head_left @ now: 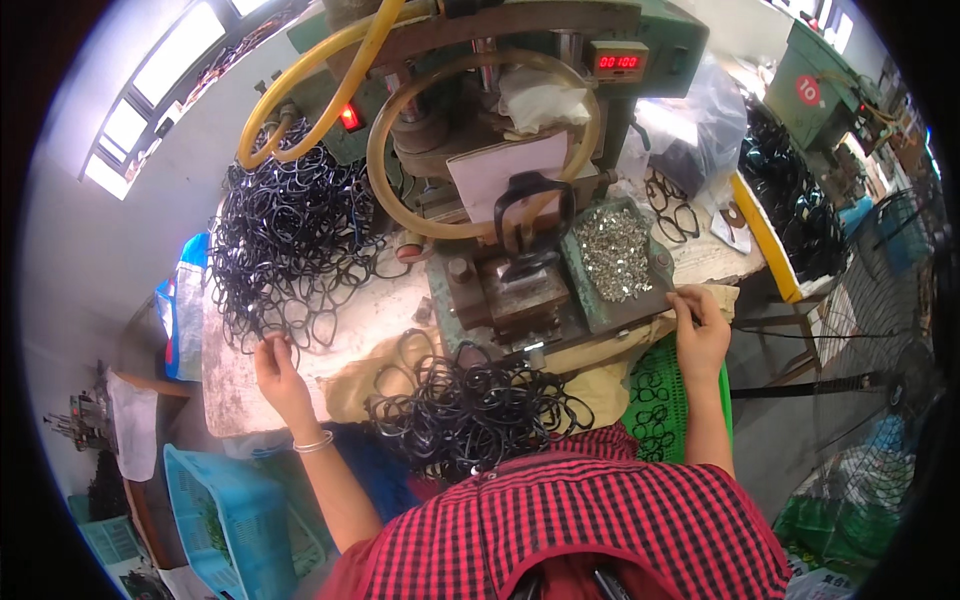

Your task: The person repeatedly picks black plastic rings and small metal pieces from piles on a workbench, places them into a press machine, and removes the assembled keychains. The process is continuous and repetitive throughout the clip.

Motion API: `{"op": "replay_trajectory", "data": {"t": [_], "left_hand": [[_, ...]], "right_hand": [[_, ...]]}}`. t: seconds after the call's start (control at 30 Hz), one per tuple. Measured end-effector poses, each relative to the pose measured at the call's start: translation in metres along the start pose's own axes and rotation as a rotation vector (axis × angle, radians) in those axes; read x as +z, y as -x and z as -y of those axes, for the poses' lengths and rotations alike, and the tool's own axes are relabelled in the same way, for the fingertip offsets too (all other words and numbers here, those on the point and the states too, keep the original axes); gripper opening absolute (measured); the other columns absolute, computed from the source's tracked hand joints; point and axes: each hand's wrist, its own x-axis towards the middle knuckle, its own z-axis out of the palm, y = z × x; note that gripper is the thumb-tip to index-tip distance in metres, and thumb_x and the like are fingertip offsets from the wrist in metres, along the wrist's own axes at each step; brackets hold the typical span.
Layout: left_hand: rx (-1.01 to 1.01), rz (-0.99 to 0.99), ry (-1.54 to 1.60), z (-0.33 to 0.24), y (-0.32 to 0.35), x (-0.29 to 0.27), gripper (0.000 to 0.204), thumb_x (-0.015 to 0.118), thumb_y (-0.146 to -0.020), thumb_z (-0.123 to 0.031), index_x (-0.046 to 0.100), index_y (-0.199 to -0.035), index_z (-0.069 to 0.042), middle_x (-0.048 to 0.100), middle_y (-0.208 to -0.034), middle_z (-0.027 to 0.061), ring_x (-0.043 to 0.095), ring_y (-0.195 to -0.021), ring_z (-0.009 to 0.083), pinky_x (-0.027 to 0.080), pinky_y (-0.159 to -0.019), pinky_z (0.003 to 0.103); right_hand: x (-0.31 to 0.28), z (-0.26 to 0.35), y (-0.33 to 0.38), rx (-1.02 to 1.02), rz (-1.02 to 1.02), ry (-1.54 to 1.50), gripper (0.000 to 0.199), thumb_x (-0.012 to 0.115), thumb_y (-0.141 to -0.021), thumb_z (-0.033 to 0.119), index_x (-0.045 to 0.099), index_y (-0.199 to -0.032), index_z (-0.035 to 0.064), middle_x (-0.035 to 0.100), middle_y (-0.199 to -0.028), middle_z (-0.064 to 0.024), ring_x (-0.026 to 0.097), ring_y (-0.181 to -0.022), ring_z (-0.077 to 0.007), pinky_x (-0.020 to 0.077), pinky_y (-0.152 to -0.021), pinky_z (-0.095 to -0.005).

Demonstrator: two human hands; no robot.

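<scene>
My left hand [283, 380] is closed, its fingertips pinched on a thin black frame at the near edge of a big heap of black frames [290, 220]. Over at the right, the fingers of my right hand [703, 330] are pinched together beside the near corner of a green tray [655, 262] of small shiny metal pieces [612, 250]; whatever they hold is too small to make out. Between my hands, a black rounded part [555, 215] stands upright above the metal fixture [525, 300] of a green press [655, 55]. More black looped frames [460, 400] lie piled at my lap.
A yellow hose [375, 45] and a large pale hose ring [382, 170] hang before the press. Several loose frames [672, 205] lie on the right of the worktable [235, 390]. A blue basket [225, 500] stands at lower left, a fan [880, 370] at right.
</scene>
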Motion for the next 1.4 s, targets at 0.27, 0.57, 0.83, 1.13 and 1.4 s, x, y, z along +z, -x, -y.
{"op": "replay_trajectory", "data": {"t": [0.27,0.57,0.83,1.13,1.4], "left_hand": [[-0.083,0.202,0.067,-0.097,0.01,0.099,0.006,0.06,-0.099,-0.002,0.065,-0.102,-0.003,0.062,-0.093,0.0015,0.06,-0.083,0.0107,0.05,-0.075,0.023],[-0.232,0.265,0.359,-0.084,0.032,0.114,0.01,0.064,-0.098,-0.007,0.056,-0.103,-0.004,0.068,-0.093,0.0084,0.07,-0.084,0.0177,0.06,-0.072,0.03],[0.128,0.109,0.514,-0.198,0.039,0.11,0.006,0.059,-0.096,0.0,0.058,-0.102,0.0,0.069,-0.09,0.0146,0.07,-0.078,0.0231,0.061,-0.073,0.034],[0.208,0.671,0.318,-0.211,0.072,0.166,0.015,0.068,-0.091,0.006,0.058,-0.102,0.001,0.068,-0.099,0.0081,0.065,-0.094,0.0132,0.052,-0.082,0.024],[0.216,0.673,0.274,-0.204,0.065,0.191,0.012,0.072,-0.09,0.001,0.064,-0.098,0.003,0.067,-0.095,0.0037,0.064,-0.085,0.0082,0.051,-0.076,0.022]], "right_hand": [[0.053,0.092,-0.02,-0.081,0.29,-0.262,0.013,0.07,-0.088,0.003,0.075,-0.099,-0.0003,0.075,-0.098,-0.009,0.069,-0.091,-0.0142,0.0525,-0.084,-0.027],[0.117,0.1,-0.015,-0.064,0.333,-0.581,0.028,0.064,-0.087,-0.006,0.063,-0.115,-0.0037,0.073,-0.103,-0.0097,0.07,-0.1,-0.017,0.0521,-0.09,-0.0284],[0.126,0.129,-0.008,0.197,0.469,-0.961,0.042,0.064,-0.089,-0.003,0.052,-0.129,-0.007,0.071,-0.097,-0.0095,0.067,-0.101,-0.0157,0.0501,-0.091,-0.0267],[0.081,0.068,-0.038,-0.427,0.211,0.343,0.028,0.069,-0.083,0.01,0.071,-0.111,0.0063,0.065,-0.127,-0.0144,0.056,-0.126,-0.0346,0.0458,-0.104,-0.0448],[0.082,-0.003,-0.046,-0.495,0.035,0.41,0.011,0.077,-0.076,0.015,0.075,-0.085,0.0082,0.069,-0.12,-0.0114,0.058,-0.119,-0.0348,0.0484,-0.099,-0.0432]]}}
